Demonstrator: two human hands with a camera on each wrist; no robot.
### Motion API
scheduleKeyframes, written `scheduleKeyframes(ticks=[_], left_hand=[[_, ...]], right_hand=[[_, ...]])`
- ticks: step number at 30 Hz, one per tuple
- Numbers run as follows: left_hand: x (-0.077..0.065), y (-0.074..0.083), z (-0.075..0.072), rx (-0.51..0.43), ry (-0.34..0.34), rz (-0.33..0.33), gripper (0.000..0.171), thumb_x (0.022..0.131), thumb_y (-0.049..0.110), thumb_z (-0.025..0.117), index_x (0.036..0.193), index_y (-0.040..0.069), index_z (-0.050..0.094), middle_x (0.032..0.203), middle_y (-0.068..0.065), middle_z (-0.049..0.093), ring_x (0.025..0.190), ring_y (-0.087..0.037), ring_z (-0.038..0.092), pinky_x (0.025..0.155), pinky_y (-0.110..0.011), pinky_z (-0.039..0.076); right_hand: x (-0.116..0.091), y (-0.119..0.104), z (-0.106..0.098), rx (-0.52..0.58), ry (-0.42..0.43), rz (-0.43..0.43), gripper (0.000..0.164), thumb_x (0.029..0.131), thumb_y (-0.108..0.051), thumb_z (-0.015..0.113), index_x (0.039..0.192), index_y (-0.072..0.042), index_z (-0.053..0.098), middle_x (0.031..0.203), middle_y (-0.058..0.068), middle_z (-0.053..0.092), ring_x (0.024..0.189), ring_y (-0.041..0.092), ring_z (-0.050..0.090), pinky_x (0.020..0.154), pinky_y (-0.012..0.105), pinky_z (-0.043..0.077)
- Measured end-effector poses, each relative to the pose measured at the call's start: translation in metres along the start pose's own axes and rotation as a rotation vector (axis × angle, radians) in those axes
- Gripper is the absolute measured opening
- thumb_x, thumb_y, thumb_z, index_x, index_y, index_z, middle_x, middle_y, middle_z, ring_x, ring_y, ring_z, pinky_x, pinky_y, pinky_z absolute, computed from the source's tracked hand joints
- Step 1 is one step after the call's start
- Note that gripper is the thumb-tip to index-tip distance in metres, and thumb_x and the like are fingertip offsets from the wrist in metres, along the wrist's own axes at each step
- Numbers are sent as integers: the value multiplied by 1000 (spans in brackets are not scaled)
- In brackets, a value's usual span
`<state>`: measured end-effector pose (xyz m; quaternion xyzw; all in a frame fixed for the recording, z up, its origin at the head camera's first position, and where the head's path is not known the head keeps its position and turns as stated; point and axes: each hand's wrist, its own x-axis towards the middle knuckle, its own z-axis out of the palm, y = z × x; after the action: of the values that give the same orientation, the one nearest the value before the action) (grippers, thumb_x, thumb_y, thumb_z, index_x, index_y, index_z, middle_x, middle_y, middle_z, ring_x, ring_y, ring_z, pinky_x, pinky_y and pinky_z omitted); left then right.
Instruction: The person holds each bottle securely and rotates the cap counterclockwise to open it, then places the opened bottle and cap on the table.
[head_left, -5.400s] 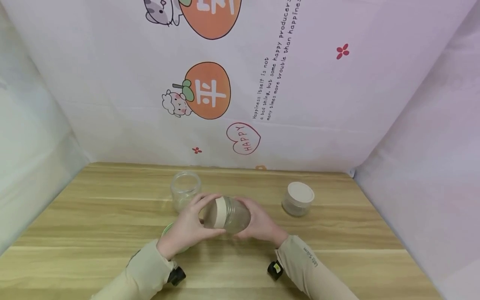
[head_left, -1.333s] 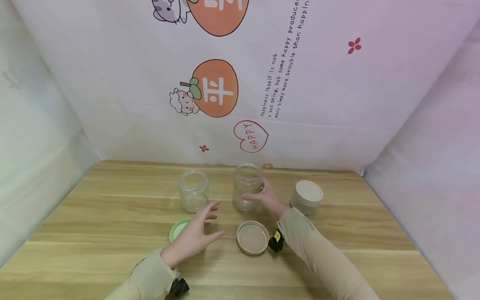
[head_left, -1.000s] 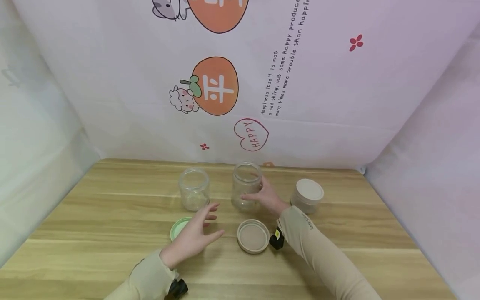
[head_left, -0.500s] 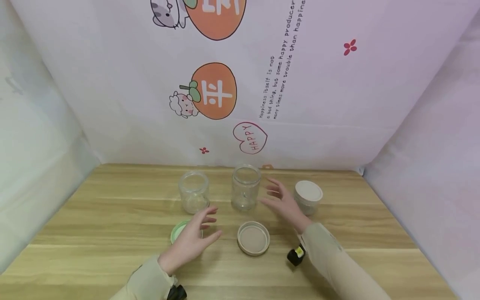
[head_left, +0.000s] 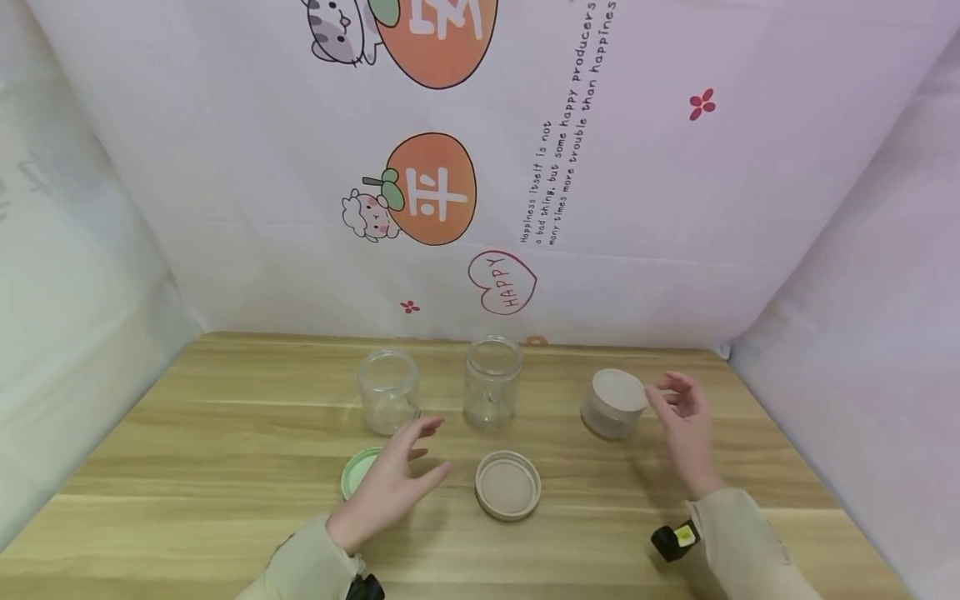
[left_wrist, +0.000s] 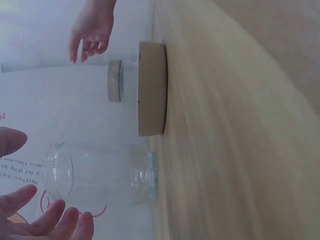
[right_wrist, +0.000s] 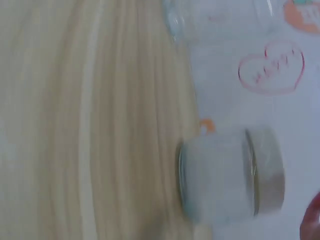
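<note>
At the right of the head view stands a short clear jar with a white lid [head_left: 613, 405]. Just right of it my right hand [head_left: 684, 425] hovers with loosely bent fingers, holding nothing. My left hand [head_left: 392, 483] hangs in the air at the left, thumb and fingers spread apart and nothing between them. Below it lies a green lid [head_left: 360, 468], partly hidden by that hand. A beige lid [head_left: 507, 486] rests inside-up on the table. Behind the lids are two lidless clear jars, a shorter left one [head_left: 388, 392] and a taller middle one [head_left: 492, 383].
The wooden table [head_left: 247, 450] ends against a printed white cloth [head_left: 600, 283] at the back. White cloth also hangs on the left [head_left: 82, 275] and right. Black wrist cameras [head_left: 675, 540] sit under both sleeves.
Earlier both hands held a jar with a beige lid; it now stands lidless, its lid on the table. My right hand has since released it and moved right, past the white-lidded jar.
</note>
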<state>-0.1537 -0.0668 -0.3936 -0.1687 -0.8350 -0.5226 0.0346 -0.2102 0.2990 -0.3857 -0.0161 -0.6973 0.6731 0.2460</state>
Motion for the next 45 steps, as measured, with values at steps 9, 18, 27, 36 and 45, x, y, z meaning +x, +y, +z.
scheduleKeyframes(ticks=[9,18,27,36,45], left_hand=[[4,3,9,-14,3,49,52,84,7,69,131,6,48,131,-12,51,119,-30,50,98,-44,47],[10,4,19,-17,-3,53,53,85,8,68,133,1,46,132,-14,51,121,-32,49,99,-46,45],[18,7,32,-57,-65,52,54,88,15,66,136,6,43,138,-15,42,125,-32,45,101,-44,44],[19,7,36,-99,-94,27,54,90,21,64,138,7,41,140,-13,40,127,-32,44,103,-47,42],[21,8,35,-95,-92,25,55,89,16,65,137,3,41,138,-16,41,126,-32,45,102,-46,43]], right_hand=[[14,23,-34,-319,-245,321,80,95,-36,54,151,-9,3,147,25,22,128,28,32,88,19,38],[29,38,-41,-155,-618,364,99,89,-5,61,147,-7,-20,148,39,-4,137,52,2,109,67,2],[40,43,-32,-276,-677,313,105,78,-6,73,148,1,-5,149,35,10,139,51,5,110,66,2],[37,48,-14,-364,-621,294,101,76,-11,78,146,6,7,145,32,26,134,47,25,113,60,12],[35,48,-6,-377,-545,340,100,75,-15,79,147,2,11,145,28,29,134,44,28,114,59,14]])
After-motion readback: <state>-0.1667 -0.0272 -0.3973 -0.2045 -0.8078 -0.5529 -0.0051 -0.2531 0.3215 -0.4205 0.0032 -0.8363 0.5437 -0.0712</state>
